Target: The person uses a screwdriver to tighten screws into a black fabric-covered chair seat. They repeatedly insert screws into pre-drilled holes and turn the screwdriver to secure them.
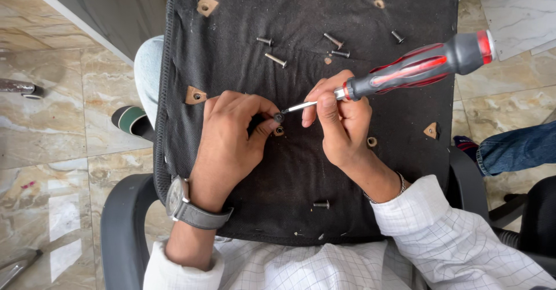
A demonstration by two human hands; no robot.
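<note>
The left hand (231, 136) pinches a small dark round-headed bolt (279, 117) between thumb and fingertips, just above a brown mounting hole (280, 131) in the black fabric-covered underside of the chair seat (301, 162) lying across the person's lap. The right hand (339, 119) is closed around the front of a red, grey and black-handled screwdriver (417, 67), index finger stretched along the thin metal shaft, whose tip meets the bolt head. The likeliest slip, as I judge it, is the tip skating off the small head: the long handle angles up and away, so any sideways push could send the point into the left thumb or the fabric. The bolt is held only by a light pinch and could drop or enter the hole crooked and cross-thread. Four loose silver bolts (275, 60) lie farther up the seat and another single bolt (321, 205) near the white checked sleeve (446, 232); because the seat rests on knees over a marble tile floor (52, 128), a shift could roll them off. A blue-jeaned leg (515, 148) sits near at right.
</note>
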